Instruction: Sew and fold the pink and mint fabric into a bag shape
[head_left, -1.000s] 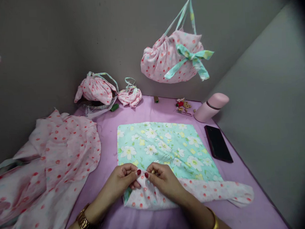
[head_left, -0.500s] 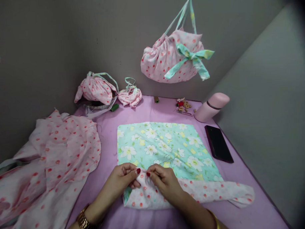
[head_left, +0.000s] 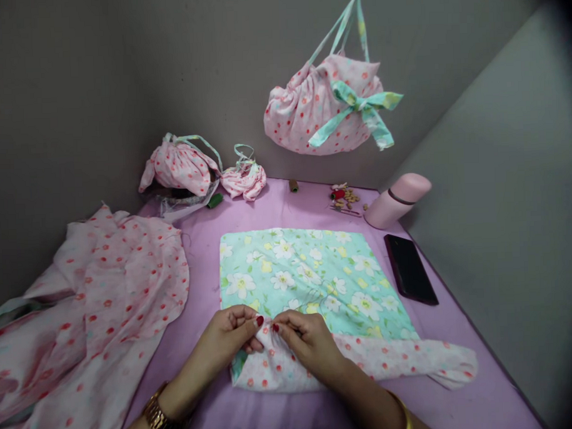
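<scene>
The right hand (head_left: pixel 308 344) has edged left; it and the left hand (head_left: pixel 234 332) pinch dotted fabric (head_left: pixel 389 356) along the floral cloth (head_left: pixel 307 270).

The right hand (head_left: pixel 310 340) partly hides the pink dotted fabric (head_left: pixel 394 354) beneath.

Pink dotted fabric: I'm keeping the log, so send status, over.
Left hand and right hand pinching pink dotted fabric. Fabric along near edge of mint floral cloth. Black phone right of cloth, away from hands.
</scene>
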A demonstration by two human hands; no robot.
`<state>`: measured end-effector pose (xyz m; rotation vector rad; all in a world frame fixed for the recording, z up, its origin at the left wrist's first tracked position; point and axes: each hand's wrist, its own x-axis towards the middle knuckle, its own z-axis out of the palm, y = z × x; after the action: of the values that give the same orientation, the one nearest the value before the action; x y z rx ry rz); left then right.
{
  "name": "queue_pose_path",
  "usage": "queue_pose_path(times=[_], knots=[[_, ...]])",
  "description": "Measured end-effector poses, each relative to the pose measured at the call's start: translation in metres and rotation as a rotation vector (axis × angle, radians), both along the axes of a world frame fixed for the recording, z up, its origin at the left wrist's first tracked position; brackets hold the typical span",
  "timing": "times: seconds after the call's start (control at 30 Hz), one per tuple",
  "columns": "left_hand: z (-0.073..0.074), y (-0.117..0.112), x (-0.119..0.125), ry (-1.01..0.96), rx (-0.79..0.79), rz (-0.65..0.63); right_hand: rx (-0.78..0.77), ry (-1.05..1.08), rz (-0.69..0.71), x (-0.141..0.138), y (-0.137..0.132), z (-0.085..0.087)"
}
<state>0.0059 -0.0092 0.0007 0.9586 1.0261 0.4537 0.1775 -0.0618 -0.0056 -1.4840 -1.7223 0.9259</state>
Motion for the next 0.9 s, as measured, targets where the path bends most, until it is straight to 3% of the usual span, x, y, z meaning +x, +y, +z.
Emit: queue_pose_path(times=[0.23, 0.43, 0.9], knots=[[-0.0053, -0.0035, -0.0038, 0.077, 0.267, -0.055, -0.031, -0.069, 0.017, 0.001, 0.0015, -0.0035], [-0.0034, -0.0034, -0.0076, 0.148, 0.453, -0.16, -0.044, -0.078, 0.124, 0.0028, 0.002, 0.0006], [-0.0035, -0.0058, -0.0058, 0.221, 0.489, -0.14, -0.023, -0.108, 0.049, -0.0026, 0.0014, 0.0019]])
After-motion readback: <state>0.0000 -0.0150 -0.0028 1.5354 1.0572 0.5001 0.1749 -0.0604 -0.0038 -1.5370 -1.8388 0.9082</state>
